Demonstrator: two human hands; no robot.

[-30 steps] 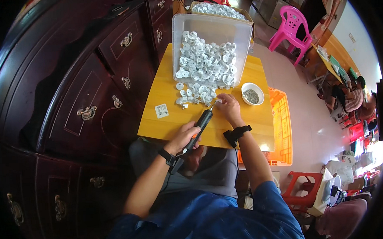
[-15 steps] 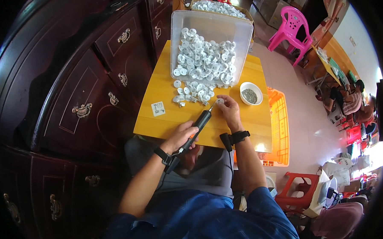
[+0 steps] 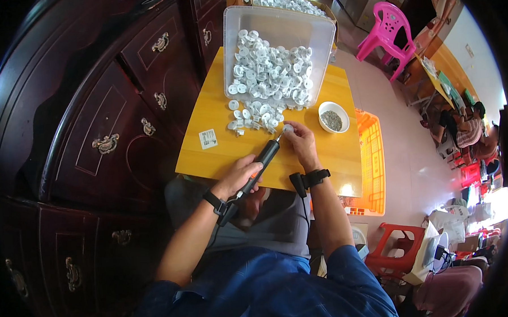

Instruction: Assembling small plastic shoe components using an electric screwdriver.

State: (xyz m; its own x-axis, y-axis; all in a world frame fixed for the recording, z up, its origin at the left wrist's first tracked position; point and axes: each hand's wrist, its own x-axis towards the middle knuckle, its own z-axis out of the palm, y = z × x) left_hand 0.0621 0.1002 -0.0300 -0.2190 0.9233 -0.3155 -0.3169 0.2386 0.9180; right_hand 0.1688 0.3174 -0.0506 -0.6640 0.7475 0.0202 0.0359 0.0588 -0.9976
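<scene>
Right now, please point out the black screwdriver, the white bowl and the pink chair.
Black screwdriver [image 3: 268, 152]: head view, on its dark barrel.
White bowl [image 3: 344, 119]: head view, on its inner right wall.
Pink chair [image 3: 392, 21]: head view, on its backrest.

Shirt [image 3: 259, 286]: one, dark blue, with faint paler lines in the cloth; short sleeves [image 3: 358, 281], ending about the elbow. Trousers [image 3: 271, 237]: one pair, grey. Wrist straps [image 3: 317, 177]: two, black, one per wrist. Modules [image 3: 298, 185]: two, small, black, elongated, one fixed to each strap. Cable [image 3: 308, 210]: thin, black, trailing down from the right module. Hands [image 3: 240, 176]: two, bare. Forearms [image 3: 331, 214]: two, bare.
</scene>
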